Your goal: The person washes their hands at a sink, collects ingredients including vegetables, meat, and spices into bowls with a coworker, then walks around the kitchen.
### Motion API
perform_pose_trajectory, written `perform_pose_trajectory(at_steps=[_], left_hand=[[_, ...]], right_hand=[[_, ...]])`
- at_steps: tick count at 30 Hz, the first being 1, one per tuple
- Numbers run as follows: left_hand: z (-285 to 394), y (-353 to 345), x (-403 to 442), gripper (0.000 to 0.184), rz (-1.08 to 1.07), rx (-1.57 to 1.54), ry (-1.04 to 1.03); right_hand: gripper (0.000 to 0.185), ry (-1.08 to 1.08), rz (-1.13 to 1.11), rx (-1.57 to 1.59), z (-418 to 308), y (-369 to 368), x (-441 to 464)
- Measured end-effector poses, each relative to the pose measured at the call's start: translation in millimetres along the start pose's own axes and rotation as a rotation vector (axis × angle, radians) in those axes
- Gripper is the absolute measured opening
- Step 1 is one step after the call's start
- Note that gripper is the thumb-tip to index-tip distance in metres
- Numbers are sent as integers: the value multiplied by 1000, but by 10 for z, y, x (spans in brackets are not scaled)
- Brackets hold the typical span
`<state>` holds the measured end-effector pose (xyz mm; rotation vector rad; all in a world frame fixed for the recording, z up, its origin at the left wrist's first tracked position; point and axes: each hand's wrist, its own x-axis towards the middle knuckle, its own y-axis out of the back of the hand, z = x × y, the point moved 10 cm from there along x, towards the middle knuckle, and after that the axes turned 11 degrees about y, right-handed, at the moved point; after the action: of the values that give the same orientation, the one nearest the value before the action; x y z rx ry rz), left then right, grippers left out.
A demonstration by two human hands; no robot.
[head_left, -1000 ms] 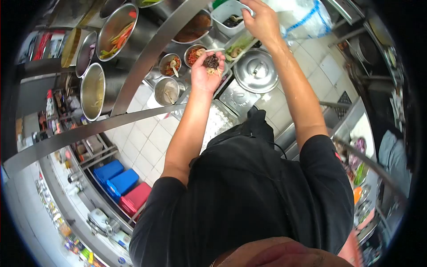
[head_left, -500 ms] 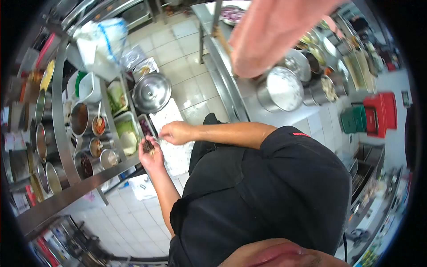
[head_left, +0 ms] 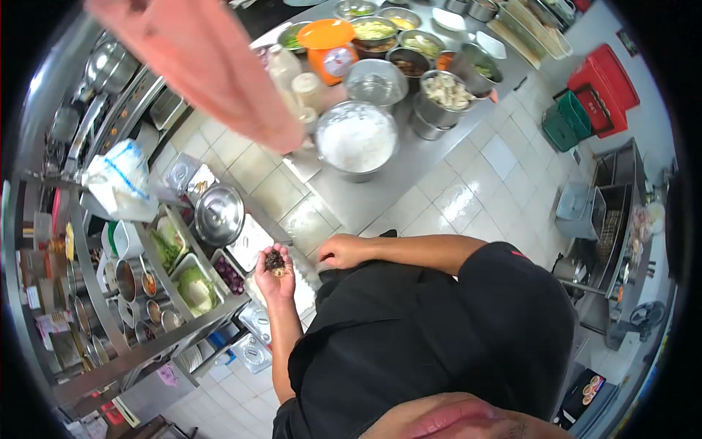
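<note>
My left hand [head_left: 269, 291] is cupped palm up, with a small heap of dark chopped food [head_left: 274, 260] in it. A few paler shreds lie at the heap's lower edge; its exact kind cannot be made out. Apart from it, to the right and in front of my body, is my right hand [head_left: 347, 251]. Its fingers are curled in, and whatever they hold, if anything, is hidden. Left of my left hand stand a tray of purple diced pieces [head_left: 228, 272], a tray of pale green cabbage [head_left: 196, 287] and a steel bowl [head_left: 219, 214].
A steel table [head_left: 365, 208] ahead carries a pot of white powder [head_left: 357, 139], an orange scale [head_left: 330, 58] and several bowls of cut food. A pink cloth [head_left: 212, 69] hangs close to the camera. A metal shelf rail [head_left: 146, 344] runs along the left. Red and green bins stand right.
The view has turned toward the steel table. My hands, close together before, are now farther apart. My left hand has come away from the food trays, still holding the dark chopped food.
</note>
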<state>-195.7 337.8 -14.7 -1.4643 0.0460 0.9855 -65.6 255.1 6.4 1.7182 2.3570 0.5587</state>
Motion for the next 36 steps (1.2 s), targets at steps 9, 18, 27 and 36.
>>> perform_pose_trajectory(at_steps=[9, 18, 27, 36], left_hand=[[-2970, -1508, 792, 21, -123, 180, 403], [-5050, -2920, 1407, 24, -260, 337, 695], [-5681, -4330, 2119, 22, -368, 417, 677], [-6208, -5564, 3091, 20, -475, 431, 561]], right_hand=[[23, -336, 553, -142, 973, 1663, -3526], [19, -626, 1089, -12, 1098, 2562, -5728], [24, -728, 1071, -111, 2033, 3095, -6057], [24, -1177, 1609, 640, 3240, 177, -9541]])
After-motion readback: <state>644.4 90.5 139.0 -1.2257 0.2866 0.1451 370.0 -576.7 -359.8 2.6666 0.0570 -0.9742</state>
